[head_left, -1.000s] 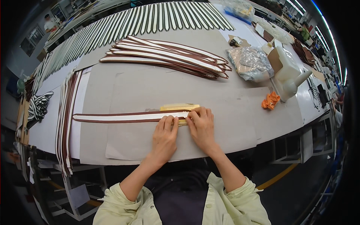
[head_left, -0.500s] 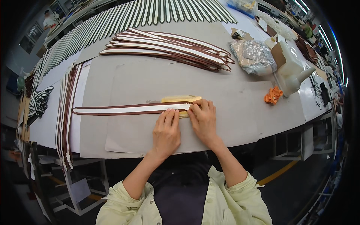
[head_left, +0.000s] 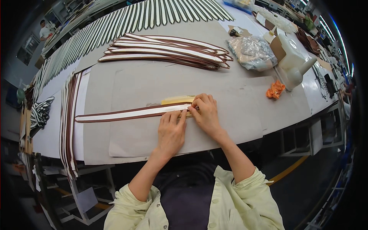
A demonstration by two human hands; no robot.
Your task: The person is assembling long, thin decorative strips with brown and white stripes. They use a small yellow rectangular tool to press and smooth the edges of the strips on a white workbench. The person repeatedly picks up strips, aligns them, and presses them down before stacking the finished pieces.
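A long brown-edged white strip (head_left: 126, 114) lies across the table in front of me, its right end slightly farther away and under my fingers. My left hand (head_left: 171, 134) presses its bunched fingertips on the strip's near edge, close to that end. With thumb and fingers pinched together, my right hand (head_left: 207, 117) grips the strip's notched right end. The exact fold there is hidden by my fingers. A yellow block (head_left: 178, 100) sits beneath the right end and shows on both sides of it.
Beyond the hands lies a pile of similar brown-and-white strips (head_left: 165, 50). More strips (head_left: 68, 119) hang over the table edge at left. Dark-edged strips (head_left: 153, 15) line the far side. At right are a plastic bag (head_left: 253, 53), a white spouted bottle (head_left: 293, 71) and an orange crumpled piece (head_left: 275, 89).
My view has shifted slightly. The strip slants more, its right end now farther from me than its left. My right fingers have curled in more at the strip's end.
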